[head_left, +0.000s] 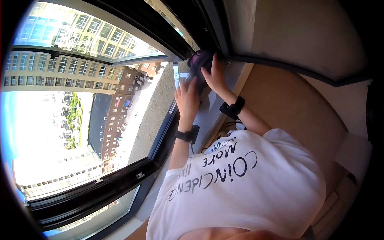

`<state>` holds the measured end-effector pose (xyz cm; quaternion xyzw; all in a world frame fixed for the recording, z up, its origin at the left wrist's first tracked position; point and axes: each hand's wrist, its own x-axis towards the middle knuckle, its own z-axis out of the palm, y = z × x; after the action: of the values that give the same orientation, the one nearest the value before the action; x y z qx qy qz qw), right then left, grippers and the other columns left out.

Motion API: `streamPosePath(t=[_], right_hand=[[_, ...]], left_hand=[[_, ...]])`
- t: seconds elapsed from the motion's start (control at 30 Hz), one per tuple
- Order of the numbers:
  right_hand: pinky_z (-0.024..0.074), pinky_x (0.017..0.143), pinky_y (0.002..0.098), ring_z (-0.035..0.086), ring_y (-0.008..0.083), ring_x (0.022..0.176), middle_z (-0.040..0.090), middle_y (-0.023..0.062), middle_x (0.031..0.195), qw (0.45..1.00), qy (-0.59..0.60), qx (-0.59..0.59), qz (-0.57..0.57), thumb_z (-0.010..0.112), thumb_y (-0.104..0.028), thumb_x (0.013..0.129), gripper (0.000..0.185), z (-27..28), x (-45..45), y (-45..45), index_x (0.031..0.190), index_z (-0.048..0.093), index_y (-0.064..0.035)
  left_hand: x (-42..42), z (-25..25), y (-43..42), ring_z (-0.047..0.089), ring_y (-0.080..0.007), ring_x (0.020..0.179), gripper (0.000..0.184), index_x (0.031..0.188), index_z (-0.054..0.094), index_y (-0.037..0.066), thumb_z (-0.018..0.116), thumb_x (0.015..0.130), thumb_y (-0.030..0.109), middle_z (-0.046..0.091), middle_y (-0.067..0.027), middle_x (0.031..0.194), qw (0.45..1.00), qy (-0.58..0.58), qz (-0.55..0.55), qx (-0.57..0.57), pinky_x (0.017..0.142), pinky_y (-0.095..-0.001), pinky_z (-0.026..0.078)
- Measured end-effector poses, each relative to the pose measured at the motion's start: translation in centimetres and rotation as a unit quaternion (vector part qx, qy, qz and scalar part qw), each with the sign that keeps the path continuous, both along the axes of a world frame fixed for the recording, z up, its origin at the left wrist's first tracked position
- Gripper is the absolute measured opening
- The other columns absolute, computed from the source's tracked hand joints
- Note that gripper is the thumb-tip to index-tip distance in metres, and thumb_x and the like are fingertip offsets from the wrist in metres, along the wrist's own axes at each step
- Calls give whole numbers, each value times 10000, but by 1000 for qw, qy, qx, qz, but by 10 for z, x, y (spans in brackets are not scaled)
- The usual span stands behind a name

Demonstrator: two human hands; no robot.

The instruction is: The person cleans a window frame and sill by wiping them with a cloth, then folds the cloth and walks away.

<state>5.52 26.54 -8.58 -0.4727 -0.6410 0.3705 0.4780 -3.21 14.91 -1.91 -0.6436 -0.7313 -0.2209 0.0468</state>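
A dark, soft-looking item (201, 64) with a purple patch is at the window frame's corner, in the upper middle of the head view. My right hand (216, 78) grips its right side, thumb and fingers pressed against it. At its lower end my left hand (187, 100) has its fingers bent over the dark material. The fingertips of both hands are close together. Each wrist wears a black band with a small box. What the item is cannot be made out.
An open window with black frames (160, 154) fills the left, with buildings outside. A metal window stay (176, 76) sits beside my left hand. The pale sill (208, 106) runs below my hands. Right of it are a dark-edged panel (296, 32) and brown floor (272, 96).
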Motion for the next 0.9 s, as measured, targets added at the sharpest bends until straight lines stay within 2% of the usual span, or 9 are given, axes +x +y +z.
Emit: streamPosePath(t=[0.07,0.1,0.23,0.37,0.43,0.53,0.63,0.73,0.9], right_hand=[[417,976,428,497,422,1161,498,299,1265,993,-97,-47,44,671,-279,815,735,8,14,16,1377,347,65],[473,888,463,559,432,1052,559,289,1168,989,-135,-43,49,669,-328,790,684,10,17,25,1304,435,59],[484,893,446,572,422,1052,561,273,1193,970,-231,-70,38,635,-418,802,682,35,17,25,1272,471,49],[462,934,424,547,422,1110,544,282,1232,975,-155,-122,102,648,-417,794,709,15,16,35,1284,465,61],[444,961,408,532,408,1153,535,285,1258,957,-129,-191,177,654,-410,788,732,43,29,45,1302,452,70],[420,985,380,521,374,1189,534,282,1272,945,-57,-247,207,668,-390,773,764,49,38,53,1322,432,86],[504,784,389,646,339,902,657,246,963,985,44,-154,56,673,-298,727,496,21,20,41,1059,592,62],[502,793,398,639,369,920,657,248,966,980,105,-165,28,666,-284,733,472,20,15,36,1049,598,59],[500,829,428,613,401,974,626,259,1073,998,29,-53,-12,677,-290,741,567,24,3,32,1179,543,44]], left_hand=[[2,5,0,515,-289,1075,453,1250,594,185,618,806,96,550,-85,1122,1000,4,-16,-2,954,-414,393],[2,3,0,513,-297,1061,453,1241,599,177,624,797,87,553,-90,1121,1000,7,-21,9,940,-413,394],[3,-1,8,506,-316,1042,444,1218,614,166,635,784,72,557,-104,1119,999,2,-32,28,916,-415,396],[3,-2,5,502,-320,1062,416,1206,623,181,632,801,88,556,-109,1122,999,0,-32,28,922,-423,397],[5,-1,6,501,-322,1069,400,1205,625,187,630,815,100,555,-111,1125,999,2,-25,22,927,-427,395],[7,-4,10,499,-325,1076,386,1212,623,193,625,834,114,554,-116,1130,999,8,-21,24,934,-431,393],[7,-4,9,506,-301,1055,368,1228,617,184,613,862,143,551,-102,1118,999,23,-26,25,923,-410,397],[5,-2,11,515,-287,1044,360,1237,612,172,598,878,144,554,-95,1114,999,8,-35,28,921,-398,399],[5,9,10,539,-298,1014,351,1240,602,137,552,896,93,580,-110,1093,998,-28,-42,23,890,-388,428]])
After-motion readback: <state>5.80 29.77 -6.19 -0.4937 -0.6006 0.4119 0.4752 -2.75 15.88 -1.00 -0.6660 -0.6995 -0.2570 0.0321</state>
